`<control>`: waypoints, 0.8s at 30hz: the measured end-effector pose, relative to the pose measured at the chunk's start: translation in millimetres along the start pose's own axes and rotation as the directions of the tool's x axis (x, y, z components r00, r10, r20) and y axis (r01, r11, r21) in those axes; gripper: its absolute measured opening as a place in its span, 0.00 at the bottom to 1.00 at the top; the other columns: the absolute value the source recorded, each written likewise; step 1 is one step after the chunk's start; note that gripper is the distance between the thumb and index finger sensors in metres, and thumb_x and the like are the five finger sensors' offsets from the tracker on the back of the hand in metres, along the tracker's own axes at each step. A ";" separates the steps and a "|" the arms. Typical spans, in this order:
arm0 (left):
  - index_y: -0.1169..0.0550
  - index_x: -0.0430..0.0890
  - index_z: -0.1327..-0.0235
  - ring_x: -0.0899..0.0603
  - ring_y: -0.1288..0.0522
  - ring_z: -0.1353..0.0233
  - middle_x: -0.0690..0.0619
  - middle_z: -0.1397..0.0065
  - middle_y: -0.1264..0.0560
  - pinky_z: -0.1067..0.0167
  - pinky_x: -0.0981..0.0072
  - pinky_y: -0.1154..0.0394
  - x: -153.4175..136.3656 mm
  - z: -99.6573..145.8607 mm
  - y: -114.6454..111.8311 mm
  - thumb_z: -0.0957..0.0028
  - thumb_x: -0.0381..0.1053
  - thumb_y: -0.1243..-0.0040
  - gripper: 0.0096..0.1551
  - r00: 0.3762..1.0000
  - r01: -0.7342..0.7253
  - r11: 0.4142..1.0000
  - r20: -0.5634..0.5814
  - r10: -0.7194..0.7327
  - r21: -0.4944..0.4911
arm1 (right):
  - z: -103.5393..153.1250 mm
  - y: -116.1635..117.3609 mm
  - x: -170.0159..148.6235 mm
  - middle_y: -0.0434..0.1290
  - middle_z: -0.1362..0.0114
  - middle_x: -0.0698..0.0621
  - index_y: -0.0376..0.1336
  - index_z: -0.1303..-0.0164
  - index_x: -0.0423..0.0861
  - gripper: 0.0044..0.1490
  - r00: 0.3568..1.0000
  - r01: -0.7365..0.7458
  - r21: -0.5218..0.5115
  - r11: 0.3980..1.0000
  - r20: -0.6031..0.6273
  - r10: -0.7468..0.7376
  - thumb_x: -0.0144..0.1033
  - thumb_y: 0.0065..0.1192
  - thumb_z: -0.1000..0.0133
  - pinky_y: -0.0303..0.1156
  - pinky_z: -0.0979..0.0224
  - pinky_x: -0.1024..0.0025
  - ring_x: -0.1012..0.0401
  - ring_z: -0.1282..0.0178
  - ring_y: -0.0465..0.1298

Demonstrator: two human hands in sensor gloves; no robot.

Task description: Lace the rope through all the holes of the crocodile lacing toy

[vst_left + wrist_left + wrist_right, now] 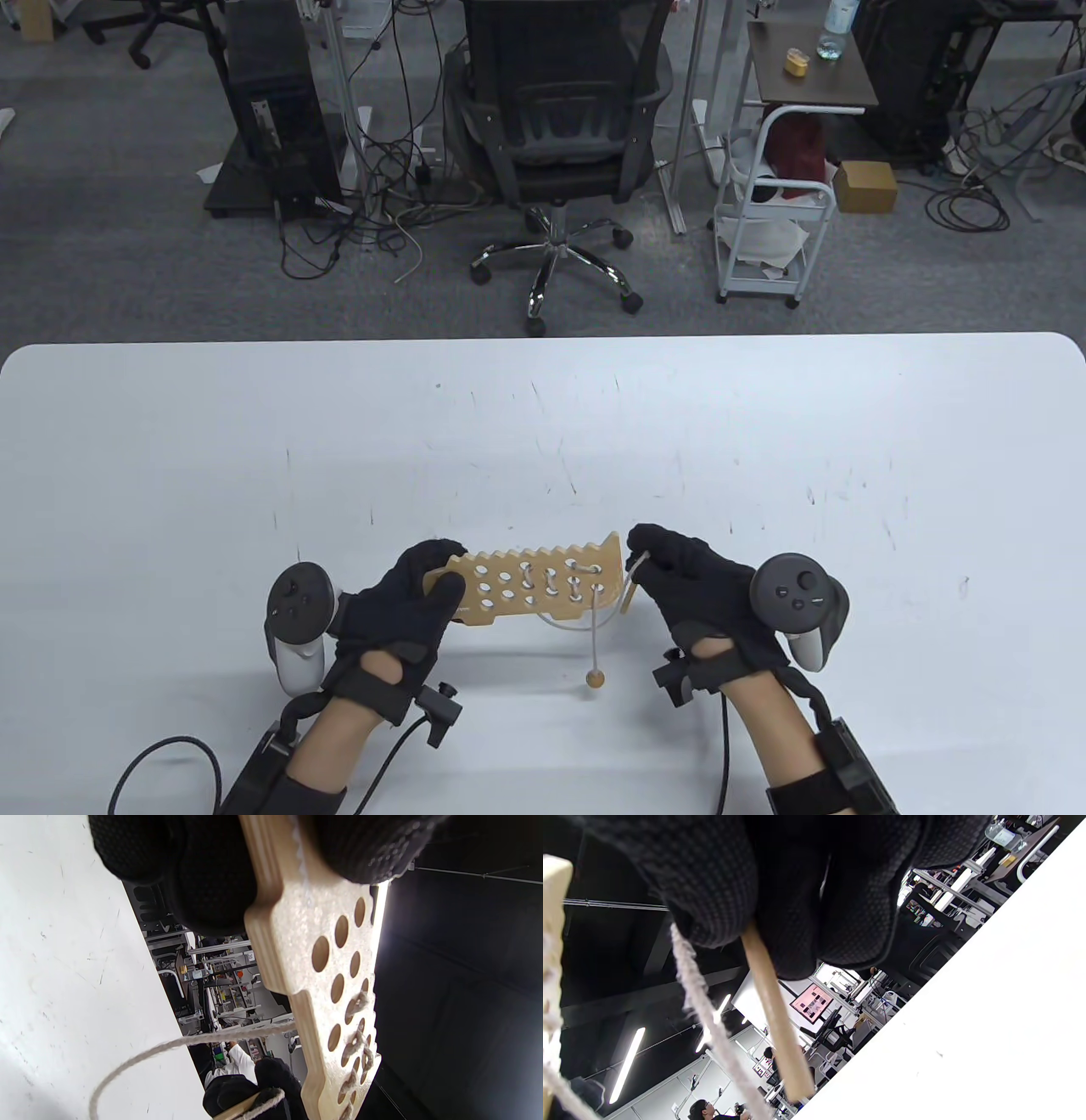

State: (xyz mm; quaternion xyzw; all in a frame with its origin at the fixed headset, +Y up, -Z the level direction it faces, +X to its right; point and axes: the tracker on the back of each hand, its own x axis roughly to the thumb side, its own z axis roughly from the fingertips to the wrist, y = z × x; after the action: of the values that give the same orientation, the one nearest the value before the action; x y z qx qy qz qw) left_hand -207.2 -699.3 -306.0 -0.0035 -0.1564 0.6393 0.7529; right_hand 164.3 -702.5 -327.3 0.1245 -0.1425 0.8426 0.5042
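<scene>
I see left hand (407, 594) gripping the crocodile board's (534, 586) unlaced end, board held above the worktop (543, 424) | right hand (687, 577) just beside its laced end, pinching the wooden needle (632, 586) | rope (599, 620) crosses only holes nearest the needle; by my count well over half are open | bead (596, 677) hangs below the board.

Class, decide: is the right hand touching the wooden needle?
Touching. In the right wrist view, the right hand's gloved fingers pinch the wooden needle.
</scene>
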 end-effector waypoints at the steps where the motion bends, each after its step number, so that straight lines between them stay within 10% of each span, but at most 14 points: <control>1: 0.26 0.52 0.40 0.46 0.16 0.54 0.55 0.45 0.19 0.38 0.48 0.26 0.4 0.2 -1.2 0.57 0.58 0.37 0.30 1.000 0.000 1.000 0.002 0.000 -0.005 | 0.1 1.5 -0.2 0.88 0.49 0.51 0.75 0.45 0.53 0.25 1.000 0.016 0.006 1.000 -0.006 -0.016 0.39 0.79 0.54 0.65 0.31 0.40 0.50 0.46 0.85; 13: 0.26 0.52 0.40 0.46 0.16 0.54 0.55 0.45 0.19 0.38 0.48 0.26 2.1 2.4 -14.9 0.57 0.58 0.37 0.30 1.000 0.015 0.999 0.017 -0.014 -0.050 | 11.0 32.5 -6.5 0.88 0.50 0.51 0.75 0.47 0.51 0.23 0.859 0.481 0.016 0.877 -0.207 -0.468 0.40 0.76 0.53 0.65 0.32 0.41 0.51 0.47 0.85; 24: 0.26 0.52 0.40 0.45 0.16 0.54 0.55 0.45 0.19 0.38 0.48 0.26 1.4 2.3 -15.6 0.57 0.58 0.37 0.30 1.000 0.018 0.998 0.018 -0.017 -0.053 | 15.6 41.9 -9.5 0.88 0.50 0.51 0.75 0.46 0.50 0.23 0.751 0.617 -0.006 0.787 -0.294 -0.591 0.41 0.75 0.51 0.66 0.31 0.41 0.51 0.47 0.85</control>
State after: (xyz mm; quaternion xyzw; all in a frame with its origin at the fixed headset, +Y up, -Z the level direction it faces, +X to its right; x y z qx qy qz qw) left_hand -192.6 -701.3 -300.4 -0.0164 -0.1800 0.6284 0.7566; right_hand 132.7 -734.9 -321.0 0.0663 0.0169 0.6486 0.7581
